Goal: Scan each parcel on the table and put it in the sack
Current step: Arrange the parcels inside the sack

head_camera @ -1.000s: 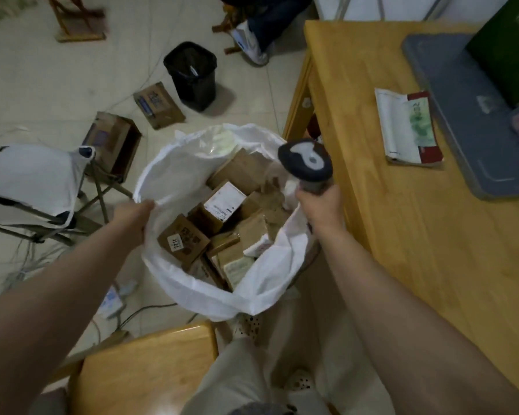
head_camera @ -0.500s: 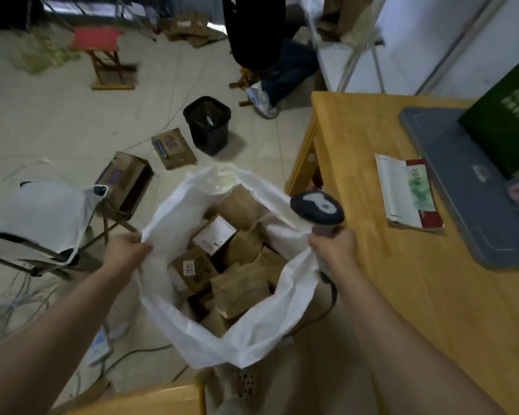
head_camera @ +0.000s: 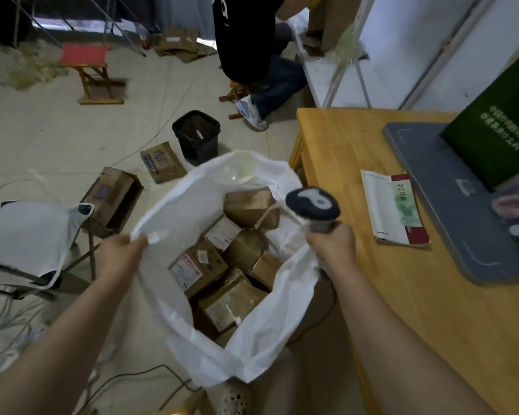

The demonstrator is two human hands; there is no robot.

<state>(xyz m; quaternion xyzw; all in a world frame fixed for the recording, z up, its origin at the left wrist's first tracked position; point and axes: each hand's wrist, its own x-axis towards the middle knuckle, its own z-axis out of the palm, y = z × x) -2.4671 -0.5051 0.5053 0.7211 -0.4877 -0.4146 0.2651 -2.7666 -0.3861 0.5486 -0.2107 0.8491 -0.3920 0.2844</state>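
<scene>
A white sack point(head_camera: 192, 205) stands open on the floor left of the wooden table point(head_camera: 372, 280). Several brown cardboard parcels point(head_camera: 234, 283) fill it, some with white labels. My left hand point(head_camera: 117, 256) grips the sack's left rim. My right hand point(head_camera: 331, 250) holds the dark handheld scanner point(head_camera: 312, 206) upright and also pinches the sack's right rim against its handle. The scanner's cable runs down beside the sack.
On the table lie a booklet point(head_camera: 393, 208), a grey mat point(head_camera: 450, 199) and a green box point(head_camera: 498, 121). On the floor are two cardboard boxes point(head_camera: 114, 196), a black bin point(head_camera: 197, 136), a folding chair with white cloth point(head_camera: 27, 235) and cables. A seated person point(head_camera: 252, 55) is behind.
My head has lifted, so more of the room shows. Both hands have pulled the sack's rim up and wider, and the parcels inside have shifted.
</scene>
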